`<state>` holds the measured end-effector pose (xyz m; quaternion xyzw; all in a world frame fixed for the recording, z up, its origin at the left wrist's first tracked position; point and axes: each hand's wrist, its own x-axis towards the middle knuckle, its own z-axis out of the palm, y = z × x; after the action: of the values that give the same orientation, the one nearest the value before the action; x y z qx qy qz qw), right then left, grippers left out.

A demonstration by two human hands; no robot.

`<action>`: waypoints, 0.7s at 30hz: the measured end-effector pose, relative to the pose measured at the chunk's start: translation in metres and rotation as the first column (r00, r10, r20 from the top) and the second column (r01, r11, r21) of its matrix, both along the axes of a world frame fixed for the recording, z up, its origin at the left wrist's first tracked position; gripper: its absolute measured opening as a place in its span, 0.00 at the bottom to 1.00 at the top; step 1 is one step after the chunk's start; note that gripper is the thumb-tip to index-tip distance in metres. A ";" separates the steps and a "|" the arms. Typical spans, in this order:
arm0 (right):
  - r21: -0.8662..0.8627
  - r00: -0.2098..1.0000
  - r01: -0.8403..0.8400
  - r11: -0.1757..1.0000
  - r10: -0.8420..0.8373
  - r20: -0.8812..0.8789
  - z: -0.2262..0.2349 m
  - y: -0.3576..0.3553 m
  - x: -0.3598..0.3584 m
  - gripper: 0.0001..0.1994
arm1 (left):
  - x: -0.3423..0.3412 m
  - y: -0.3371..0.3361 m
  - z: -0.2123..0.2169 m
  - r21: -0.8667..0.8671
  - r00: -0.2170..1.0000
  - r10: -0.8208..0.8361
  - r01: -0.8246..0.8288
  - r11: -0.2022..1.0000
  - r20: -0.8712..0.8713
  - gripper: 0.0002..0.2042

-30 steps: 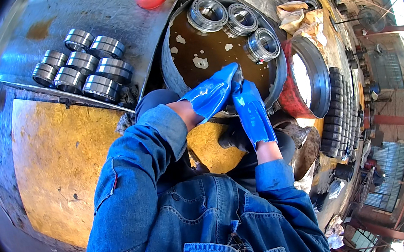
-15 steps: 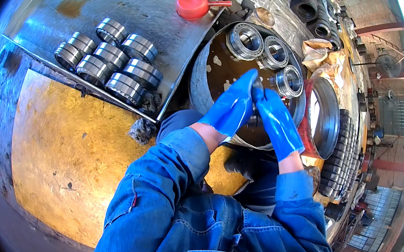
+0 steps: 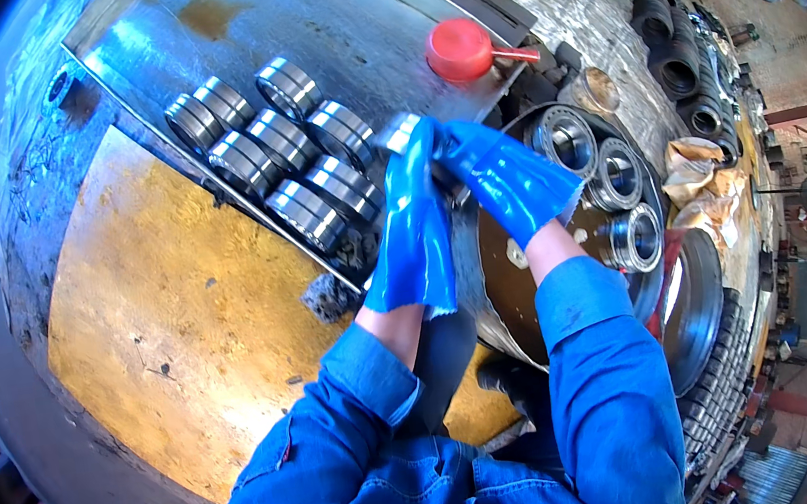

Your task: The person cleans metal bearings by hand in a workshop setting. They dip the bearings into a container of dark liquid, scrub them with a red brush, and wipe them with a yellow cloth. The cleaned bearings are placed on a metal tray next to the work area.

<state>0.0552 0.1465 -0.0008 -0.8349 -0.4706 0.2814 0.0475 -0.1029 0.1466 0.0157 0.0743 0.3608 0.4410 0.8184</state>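
Bearing (image 3: 401, 132) sits gripped between your gloved left hand (image 3: 415, 220) and right hand (image 3: 505, 174), both closed on it, above the tray's (image 3: 196, 36) right edge. Seven bearings (image 3: 276, 157) racked there; three left in the tub (image 3: 504, 290).

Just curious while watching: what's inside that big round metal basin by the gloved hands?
Inside the basin stand three ring-shaped bearings on a brown, wet-looking bottom. The right hand and forearm cover part of it, so anything beneath them is hidden.

red ladle (image 3: 461, 49) lies on metal tray (image 3: 294, 14).
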 end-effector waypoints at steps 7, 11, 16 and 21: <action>-0.081 0.986 -0.114 0.990 0.103 -0.130 -0.071 0.041 -0.010 0.26 | -0.010 0.015 -0.033 -0.070 0.996 0.003 -0.010 0.997 -0.094 0.18; -0.109 0.975 -0.155 0.982 0.135 -0.177 -0.087 0.043 -0.005 0.26 | -0.016 0.010 -0.043 -0.117 0.991 0.005 -0.020 0.993 -0.131 0.20; -0.114 0.965 -0.198 0.973 0.174 -0.197 -0.094 0.052 -0.002 0.26 | -0.018 0.012 -0.048 -0.135 0.985 0.011 -0.035 0.990 -0.172 0.22; -0.119 0.953 -0.254 0.960 0.227 -0.202 -0.114 0.063 -0.008 0.25 | -0.016 0.014 -0.049 -0.132 0.980 0.011 -0.038 0.991 -0.200 0.25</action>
<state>0.0477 0.2099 -0.1143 -0.7425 -0.5410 0.3949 -0.0035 -0.1185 0.1604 -0.0334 0.0579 0.4709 0.4161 0.7758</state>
